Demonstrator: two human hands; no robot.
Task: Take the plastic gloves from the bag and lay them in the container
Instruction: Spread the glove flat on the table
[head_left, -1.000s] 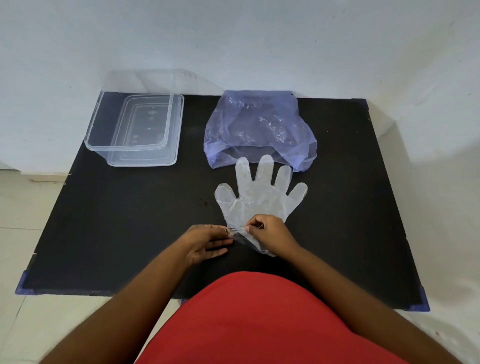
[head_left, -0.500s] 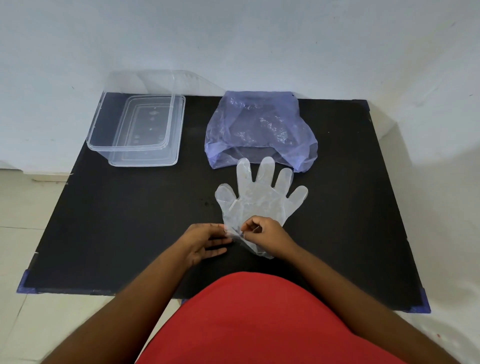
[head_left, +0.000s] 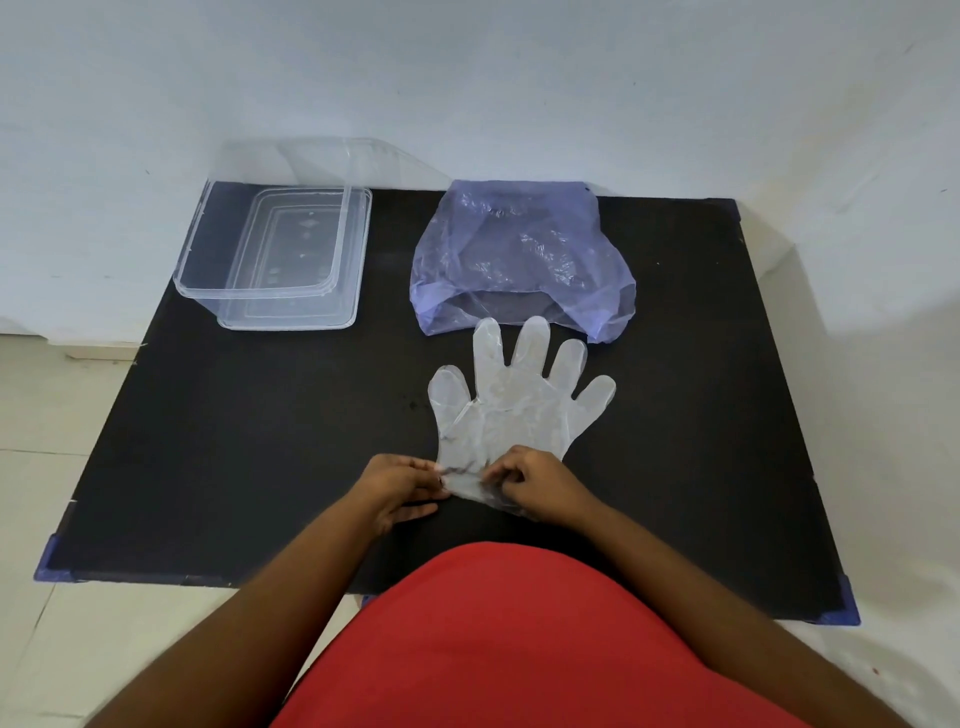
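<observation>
A clear plastic glove (head_left: 514, 402) lies flat on the black table (head_left: 260, 467), fingers pointing away from me toward the bag. My left hand (head_left: 397, 488) pinches the left corner of its cuff. My right hand (head_left: 540, 486) pinches the cuff's right side, and the cuff is crumpled between both hands. Behind the glove lies the translucent purple plastic bag (head_left: 519, 254), its mouth open toward me. The clear rectangular container (head_left: 208, 249) stands at the table's far left with nothing visible inside.
The container rests on what looks like its clear lid (head_left: 291, 319). A white wall runs just behind the table. Pale tiled floor shows left of the table. My red shirt covers the table's near edge.
Both hands stay on the glove's cuff. My right hand's fingers have shifted slightly along the cuff, bunching it a bit more; the glove has not moved.
</observation>
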